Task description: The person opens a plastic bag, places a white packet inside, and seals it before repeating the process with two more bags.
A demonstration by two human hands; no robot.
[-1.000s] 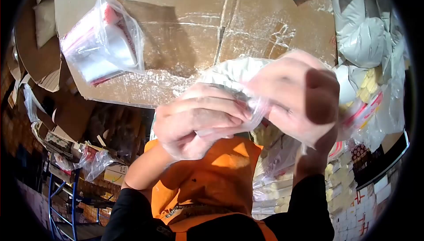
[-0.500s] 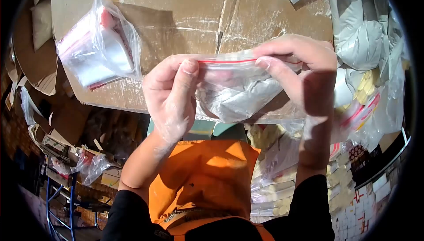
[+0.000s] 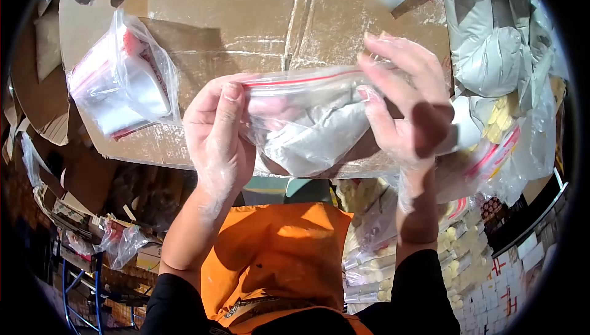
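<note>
A clear zip bag (image 3: 310, 133) with a red seal line along its top edge is held up over the cardboard-topped table; a white, lumpy packet shows inside it. My left hand (image 3: 218, 129) pinches the bag's top left corner, thumb in front and fingers behind. At the bag's right end, my right hand (image 3: 412, 98) has its fingers spread and its thumb apart from them, close to the seal line. Whether the right fingertips touch the plastic is hard to tell. White powder coats both hands and wrists.
A clear bag holding a stack of flat plastic bags (image 3: 126, 83) lies at the left on the cardboard (image 3: 246, 15). White filled bags (image 3: 485, 52) are piled at the right edge. Below right are several pale wrapped packs (image 3: 369, 267); a blue metal frame (image 3: 80, 286) stands lower left.
My right hand has loosened from the seal line and its fingers have spread upward. The left hand keeps its pinch. The whole view has shifted slightly.
</note>
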